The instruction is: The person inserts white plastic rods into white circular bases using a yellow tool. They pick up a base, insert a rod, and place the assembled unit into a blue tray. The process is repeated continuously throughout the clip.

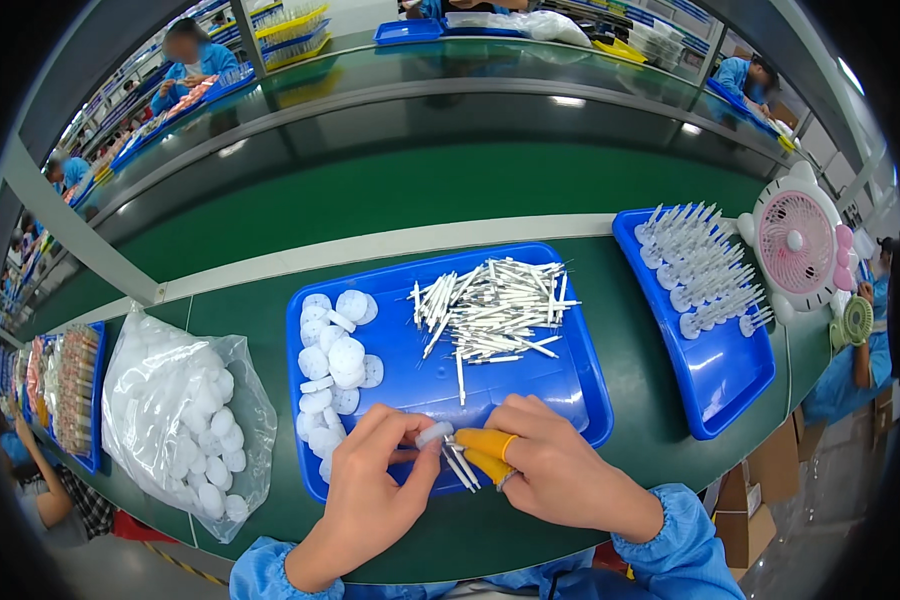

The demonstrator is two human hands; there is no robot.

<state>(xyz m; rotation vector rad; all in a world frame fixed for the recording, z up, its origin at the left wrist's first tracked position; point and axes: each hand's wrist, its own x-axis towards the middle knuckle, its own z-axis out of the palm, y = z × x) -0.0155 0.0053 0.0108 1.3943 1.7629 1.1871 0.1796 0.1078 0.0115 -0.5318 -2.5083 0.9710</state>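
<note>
– Since the green table (645, 400) spreads out all around the left hand (375, 490) and the right hand (560, 465), how's the stuff on it laid out?

– Biggest is the middle blue tray (410, 370), straight ahead, with both hands at its near edge. The clear plastic bag (145, 360) full of white rounds sits left of the left hand. The side blue tray (720, 375) is ahead and off past the right hand, with a pink-and-white fan (795, 235) just beyond it.

– Why split it like that tho?

– Reach, I'd guess. In the middle tray the white discs (346, 357) are heaped ahead of the left hand and the slim white sticks (490, 310) ahead of the right, so each side has its own pile. The stemmed pieces (690, 255) over in the side tray mostly stand up in rows, maybe so they don't tangle.

– And the hands?

– Both closed in a pinch, nearly meeting. Left's got a small whitish piece (433, 434); right, in yellow finger covers (485, 443), looks to be gripping a little bunch of sticks (462, 470) slanting back toward the person. So those bits are right between the hands, probably held close for steadiness. Can't tell if they're actually joined, too small.
</note>
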